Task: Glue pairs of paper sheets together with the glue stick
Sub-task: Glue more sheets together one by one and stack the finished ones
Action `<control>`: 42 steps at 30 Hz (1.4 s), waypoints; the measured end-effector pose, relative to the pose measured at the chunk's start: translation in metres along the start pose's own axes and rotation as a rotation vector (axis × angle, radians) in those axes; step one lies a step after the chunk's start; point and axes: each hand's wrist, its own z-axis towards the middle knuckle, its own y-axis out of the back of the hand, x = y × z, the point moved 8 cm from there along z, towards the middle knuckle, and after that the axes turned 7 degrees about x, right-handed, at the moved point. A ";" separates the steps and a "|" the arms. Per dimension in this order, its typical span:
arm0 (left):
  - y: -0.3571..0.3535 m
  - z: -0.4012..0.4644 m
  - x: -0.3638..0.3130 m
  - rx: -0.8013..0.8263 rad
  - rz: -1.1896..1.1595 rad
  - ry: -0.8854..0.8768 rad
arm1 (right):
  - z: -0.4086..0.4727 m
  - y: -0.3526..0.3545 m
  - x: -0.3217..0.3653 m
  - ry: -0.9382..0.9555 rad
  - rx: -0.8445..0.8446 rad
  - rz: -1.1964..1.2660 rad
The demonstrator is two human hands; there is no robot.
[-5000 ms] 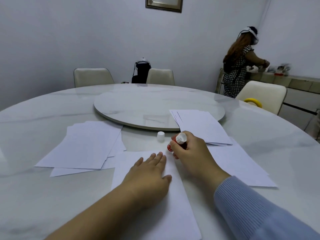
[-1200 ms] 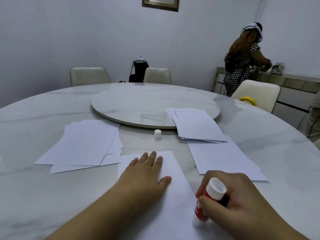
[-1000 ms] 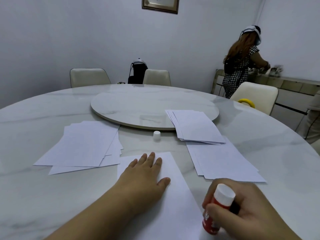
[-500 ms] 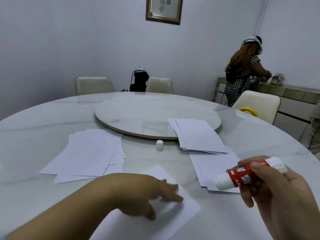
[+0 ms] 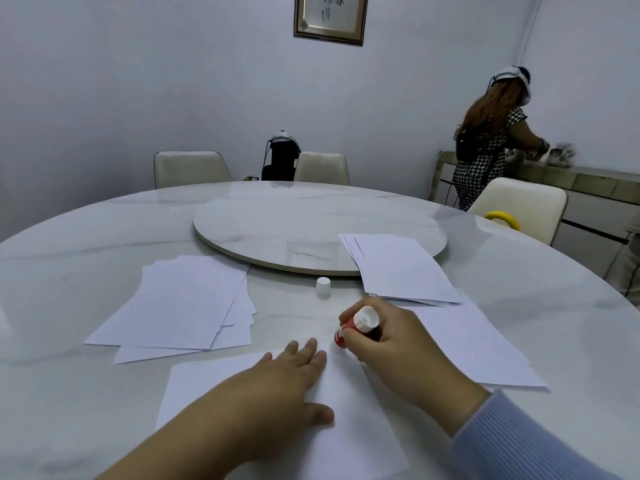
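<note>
A white paper sheet [image 5: 214, 379] lies on the marble table in front of me. My left hand [image 5: 277, 386] rests flat on it, fingers straight. My right hand [image 5: 398, 344] grips the red glue stick [image 5: 356, 325] with its glue end down at the sheet's far right corner. The stick's white cap [image 5: 323, 286] stands on the table beyond my hands. A fanned pile of white sheets [image 5: 180, 306] lies at the left. Another pile [image 5: 401, 268] lies at the right, partly on the turntable, with more sheets [image 5: 485, 344] spread nearer to me.
A round marble turntable [image 5: 277, 230] fills the table's middle. Cream chairs [image 5: 190, 168] stand around the far side. A person [image 5: 491, 143] stands at a sideboard at the back right. A yellow ring [image 5: 502, 218] shows beside the right-hand chair.
My right hand lifted the glue stick off the sheet's near corner, turned it in the air, and brought it down at the far corner. My left hand shifted the sheet and lies flat again.
</note>
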 end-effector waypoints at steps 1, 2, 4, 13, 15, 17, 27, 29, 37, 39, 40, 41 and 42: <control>0.000 0.000 0.001 0.000 0.001 0.000 | -0.002 0.001 0.000 -0.002 -0.002 -0.025; 0.000 0.000 0.001 -0.001 0.000 -0.001 | -0.005 0.003 0.002 -0.003 -0.002 -0.046; 0.000 0.000 0.000 0.000 -0.004 -0.005 | -0.015 0.007 0.008 -0.001 0.028 -0.057; -0.001 0.001 0.003 -0.039 -0.059 -0.058 | -0.065 0.011 0.014 0.015 0.334 0.109; 0.000 0.002 0.004 -0.059 -0.076 -0.083 | -0.061 0.021 0.016 0.075 0.287 0.334; 0.002 0.005 0.003 -0.071 -0.082 -0.139 | -0.049 0.042 0.008 0.133 0.107 0.731; 0.012 -0.001 -0.010 -0.330 -0.050 -0.359 | 0.048 0.026 -0.031 -0.127 -0.135 0.865; 0.021 -0.007 -0.002 -0.471 -0.089 -0.326 | 0.064 0.019 -0.035 -0.126 -0.168 0.706; 0.029 -0.013 0.006 -0.625 -0.128 -0.310 | 0.096 -0.004 -0.055 -0.145 -0.183 0.160; 0.027 -0.012 0.004 -0.583 -0.119 -0.323 | 0.093 -0.007 -0.054 -0.140 -0.185 0.149; 0.026 -0.011 0.002 -0.559 -0.112 -0.324 | 0.091 -0.005 -0.051 -0.139 -0.184 0.150; 0.025 -0.011 0.001 -0.541 -0.105 -0.324 | 0.087 0.003 -0.048 -0.146 -0.193 0.151; 0.024 -0.010 0.001 -0.527 -0.098 -0.320 | 0.083 0.015 -0.046 -0.166 -0.196 0.138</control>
